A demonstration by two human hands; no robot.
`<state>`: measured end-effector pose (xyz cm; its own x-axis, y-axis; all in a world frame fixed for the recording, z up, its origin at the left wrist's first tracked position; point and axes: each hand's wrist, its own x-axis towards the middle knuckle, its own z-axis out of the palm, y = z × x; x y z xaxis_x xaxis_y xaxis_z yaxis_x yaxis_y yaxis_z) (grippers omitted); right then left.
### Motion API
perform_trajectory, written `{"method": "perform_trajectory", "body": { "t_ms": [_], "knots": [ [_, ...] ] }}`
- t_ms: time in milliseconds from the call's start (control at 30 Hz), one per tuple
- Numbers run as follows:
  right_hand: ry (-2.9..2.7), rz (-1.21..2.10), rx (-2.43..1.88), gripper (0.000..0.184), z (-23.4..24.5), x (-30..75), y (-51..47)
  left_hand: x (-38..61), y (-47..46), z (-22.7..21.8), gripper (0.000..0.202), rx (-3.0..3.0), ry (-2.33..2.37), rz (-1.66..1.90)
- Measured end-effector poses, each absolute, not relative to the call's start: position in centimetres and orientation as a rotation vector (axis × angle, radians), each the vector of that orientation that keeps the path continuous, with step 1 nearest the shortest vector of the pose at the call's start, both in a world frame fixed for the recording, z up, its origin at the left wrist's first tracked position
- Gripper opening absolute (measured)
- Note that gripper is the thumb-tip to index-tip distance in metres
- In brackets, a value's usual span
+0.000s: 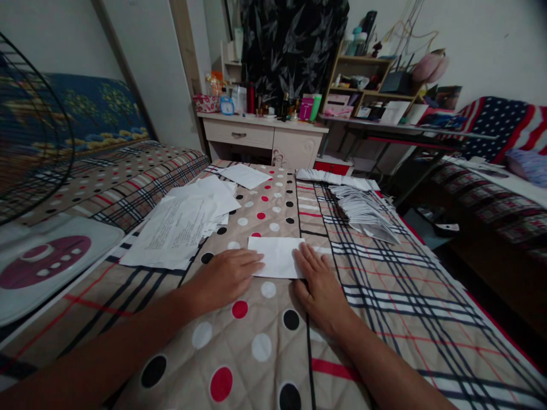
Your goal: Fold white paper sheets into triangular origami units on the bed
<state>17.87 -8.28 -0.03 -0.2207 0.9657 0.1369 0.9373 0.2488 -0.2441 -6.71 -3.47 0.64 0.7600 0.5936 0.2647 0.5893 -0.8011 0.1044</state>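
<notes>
A white sheet of paper (pixel 277 257), folded into a small rectangle, lies flat on the patterned bedcover in front of me. My left hand (pixel 224 276) rests at its left end, fingers stretched out and touching the paper; its thumb is hidden. My right hand (pixel 318 285) presses on the right end with its fingers flat and slightly spread. To the left is a loose pile of printed sheets (pixel 179 219), with another white sheet (pixel 245 175) beyond it. A fanned stack of folded papers (pixel 363 210) lies to the right, near a long row of folded papers (pixel 335 179).
A fan guard (pixel 64 154) stands at the far left, above a white pad with a purple print (pixel 81 256). Past the bed's far edge is a white dresser (pixel 243 134) crowded with bottles and boxes. A desk with shelves (pixel 363 74) stands at the back right.
</notes>
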Motion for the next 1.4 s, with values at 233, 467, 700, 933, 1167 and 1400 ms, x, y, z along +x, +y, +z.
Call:
{"method": "perform_trajectory", "body": {
  "t_ms": [233, 467, 700, 933, 1167, 1400],
  "knots": [
    [-2.105, -0.023, -1.671, 0.053, -0.2, 18.0, -7.9, -5.7, -4.8, 1.6, 0.018, 3.296, 0.705, 0.686],
    [-1.969, 0.115, -1.415, 0.050, -1.1, 18.8, -7.4, -1.9, -8.1, 2.0, 0.006, 3.229, 0.467, 0.840],
    [-1.700, 0.463, -1.267, 0.049, -1.5, 19.4, -4.8, -4.0, -5.5, 1.3, 0.010, 3.080, 0.588, 1.027],
    [-1.500, 0.397, -1.272, 0.041, -1.3, 19.0, -2.0, -4.8, -3.9, 1.5, 0.009, 3.141, 0.702, 1.197],
    [-1.056, 0.920, -1.155, 0.041, -0.1, 18.9, -3.4, -4.5, -4.3, 1.4, 0.011, 3.114, 0.697, 1.229],
    [-0.926, 1.098, -1.047, 0.046, 0.6, 19.0, -4.1, -4.5, -4.2, 1.2, 0.010, 3.095, 0.755, 1.200]
  ]
}}
